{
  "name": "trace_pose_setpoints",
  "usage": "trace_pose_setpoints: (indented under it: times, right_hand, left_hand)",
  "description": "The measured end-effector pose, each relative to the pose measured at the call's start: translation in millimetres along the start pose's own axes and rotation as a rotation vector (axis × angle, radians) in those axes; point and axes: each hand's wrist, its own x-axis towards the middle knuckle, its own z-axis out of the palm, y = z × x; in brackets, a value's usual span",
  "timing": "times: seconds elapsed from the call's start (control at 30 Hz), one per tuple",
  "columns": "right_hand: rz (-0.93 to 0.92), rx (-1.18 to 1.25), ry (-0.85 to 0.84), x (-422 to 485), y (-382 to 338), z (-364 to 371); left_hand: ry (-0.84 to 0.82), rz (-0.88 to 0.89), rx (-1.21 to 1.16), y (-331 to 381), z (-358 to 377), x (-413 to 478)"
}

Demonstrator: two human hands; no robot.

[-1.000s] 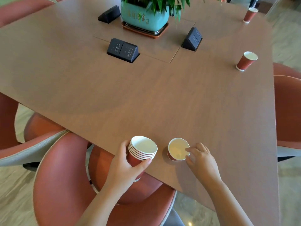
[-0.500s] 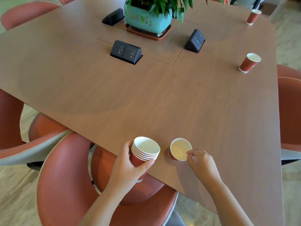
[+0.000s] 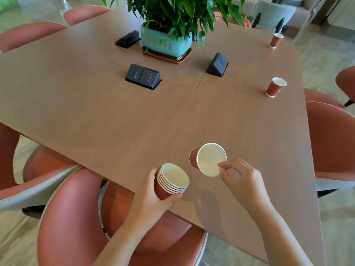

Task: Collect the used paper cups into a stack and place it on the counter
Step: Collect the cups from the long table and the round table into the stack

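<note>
Fig. Head view, table (image 3: 96, 116) w/ teal planter (image 3: 166, 43) as ref. point.

(a) L hand (image 3: 151, 200): fingers and thumb curled round the stack of cups (image 3: 172, 181), several red paper cups nested, white insides up. Stack sits at the table edge nearest the camera, well apart from the planter and almost straight in front of it.

(b) R hand (image 3: 244, 179): thumb and forefinger pinch the rim of a single cup (image 3: 209, 160); other fingers loosely bent. Cup is tilted, mouth facing the camera, red wall pointing back toward the planter. It lies just beside the stack, on the stack's right, not touching it. Whether its base touches the tabletop cannot be told.

(c) Hands are apart, each w/ its own load.

(d) Two more cups stand upright to the planter's right: nearer cup (image 3: 275, 87) toward the camera side, far cup (image 3: 276, 40) about level w/ the planter (both near the table's right edge).

(e) Black socket boxes flank the planter: front box (image 3: 143, 76), right box (image 3: 218, 64), left box (image 3: 127, 38).

(f) Red chair (image 3: 76, 217) is tucked below the table edge beneath the stack.
</note>
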Motion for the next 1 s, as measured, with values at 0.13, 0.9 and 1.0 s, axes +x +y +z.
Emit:
trace_pose_setpoints:
  times: [0.13, 0.9, 1.0]
  right_hand:
    - [-0.064, 0.094, -0.063, -1.3, -27.2, -15.4]
    - [-0.153, 0.18, -0.355, -10.7, -70.1, -25.6]
    - [-0.174, 0.147, -0.356, -12.0, -68.2, -23.3]
  left_hand:
    - [0.012, 0.048, 0.016, 4.0, -5.8, 1.4]
    - [0.067, 0.277, 0.039, 37.5, -22.9, -19.2]
    - [0.056, 0.266, 0.007, 43.9, -22.2, -21.4]
